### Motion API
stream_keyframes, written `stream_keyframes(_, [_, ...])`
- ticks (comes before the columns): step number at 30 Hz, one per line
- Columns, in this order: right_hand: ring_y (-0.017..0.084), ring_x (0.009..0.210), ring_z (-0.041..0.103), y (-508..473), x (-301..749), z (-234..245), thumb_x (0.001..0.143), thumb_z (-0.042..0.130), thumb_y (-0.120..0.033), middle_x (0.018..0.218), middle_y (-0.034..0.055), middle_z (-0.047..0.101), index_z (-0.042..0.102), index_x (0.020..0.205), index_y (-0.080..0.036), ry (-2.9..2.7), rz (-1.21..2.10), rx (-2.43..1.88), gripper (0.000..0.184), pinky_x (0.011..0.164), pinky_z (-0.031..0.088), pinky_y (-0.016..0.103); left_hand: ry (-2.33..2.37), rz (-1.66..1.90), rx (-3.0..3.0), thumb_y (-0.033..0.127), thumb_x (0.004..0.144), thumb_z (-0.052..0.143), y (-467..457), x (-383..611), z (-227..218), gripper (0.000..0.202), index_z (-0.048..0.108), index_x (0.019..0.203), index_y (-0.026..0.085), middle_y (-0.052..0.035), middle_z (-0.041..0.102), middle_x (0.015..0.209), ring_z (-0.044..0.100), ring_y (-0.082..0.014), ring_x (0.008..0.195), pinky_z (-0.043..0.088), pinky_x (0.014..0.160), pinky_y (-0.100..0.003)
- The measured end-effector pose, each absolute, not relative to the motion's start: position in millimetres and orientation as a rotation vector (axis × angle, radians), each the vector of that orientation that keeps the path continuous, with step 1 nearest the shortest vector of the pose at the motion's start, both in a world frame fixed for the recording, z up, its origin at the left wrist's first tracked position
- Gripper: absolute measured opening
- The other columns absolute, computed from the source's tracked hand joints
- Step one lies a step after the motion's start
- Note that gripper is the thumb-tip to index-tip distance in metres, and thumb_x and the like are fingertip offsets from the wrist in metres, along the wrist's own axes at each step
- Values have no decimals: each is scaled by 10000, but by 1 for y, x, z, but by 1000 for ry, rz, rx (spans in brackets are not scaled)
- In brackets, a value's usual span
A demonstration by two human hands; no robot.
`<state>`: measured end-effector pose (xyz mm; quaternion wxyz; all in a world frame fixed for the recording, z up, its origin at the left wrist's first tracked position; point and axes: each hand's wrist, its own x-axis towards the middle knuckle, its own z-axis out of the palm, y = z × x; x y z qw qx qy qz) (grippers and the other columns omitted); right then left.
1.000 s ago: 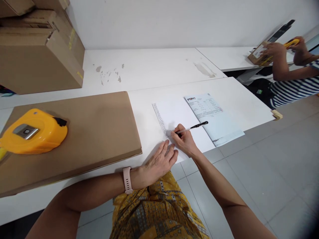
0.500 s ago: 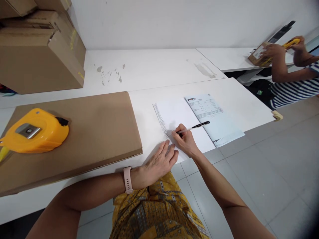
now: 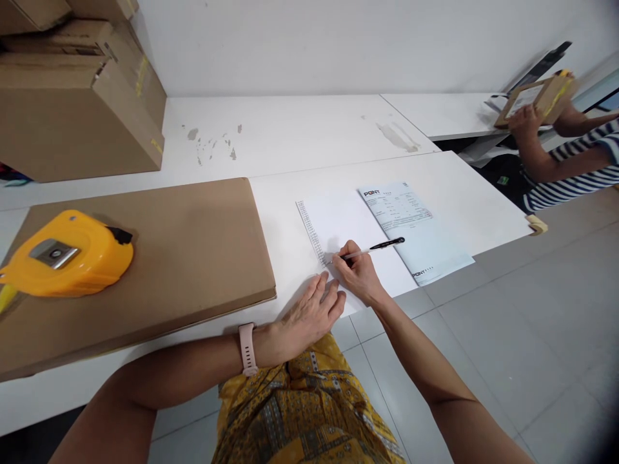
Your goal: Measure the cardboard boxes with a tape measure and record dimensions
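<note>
- Pen [image 3: 372, 249]: slim, black cap end and pale barrel, tilted low, tip down on the sheet's printed left column.
- White sheet [image 3: 345, 225]: flat on the table's near edge, narrow column of small print along its left side, right edge under a pale blue form.

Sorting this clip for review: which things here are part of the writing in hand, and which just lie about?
In use:
right hand gripping the pen
left hand flat on the white sheet

Lying about:
printed form
tape measure on the flat cardboard box
stacked cartons
co-worker's small box
</note>
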<state>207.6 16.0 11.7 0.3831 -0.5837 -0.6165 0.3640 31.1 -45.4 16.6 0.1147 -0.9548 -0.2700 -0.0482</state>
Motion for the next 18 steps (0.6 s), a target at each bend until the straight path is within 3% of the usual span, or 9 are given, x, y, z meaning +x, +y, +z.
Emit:
stream_keyframes(5, [147,639,478,21,218,11,961,540,-372,745,-14,555,532,883,-234,-1605,685,-1439,159,588,391,286,-807,-91,-2839,156,993,474,-46,29,20,467,490,1445,40,-232,526,1492,481,-396,1407,379,1174,-521])
stream_keyframes(9, [228,891,576,39,244,9,997,456,-241,972,86,649,615,1059,-221,-1980,273,-1416,172,774,455,356,-803,-167,-2979,99,880,596,-63,20,48,554,488,1422,55,-233,506,1508,433,-393,1444,391,1182,-523])
stream_keyframes(14, [283,961,557,51,267,7,905,384,-18,1030,150,646,662,1182,-171,-2229,-34,-1608,421,793,458,384,-1017,-923,-2718,111,937,578,-91,-32,118,371,557,1303,169,-123,622,1385,480,-280,1421,449,1165,-486])
stream_keyframes(17, [290,957,567,31,261,16,906,353,-7,1060,163,668,644,1259,-163,-2144,-49,-1606,484,775,461,399,-1425,-1073,-2159,234,927,649,-88,-85,149,436,562,1347,309,-6,581,1461,514,-269,1392,420,1186,-513])
stream_keyframes(18, [291,953,575,18,255,19,926,361,-36,1059,163,674,642,1266,-167,-2093,-15,-1560,460,765,465,405,-1561,-1024,-2008,294,917,664,-83,-102,155,490,543,1391,308,-8,543,1509,493,-291,1407,378,1209,-539])
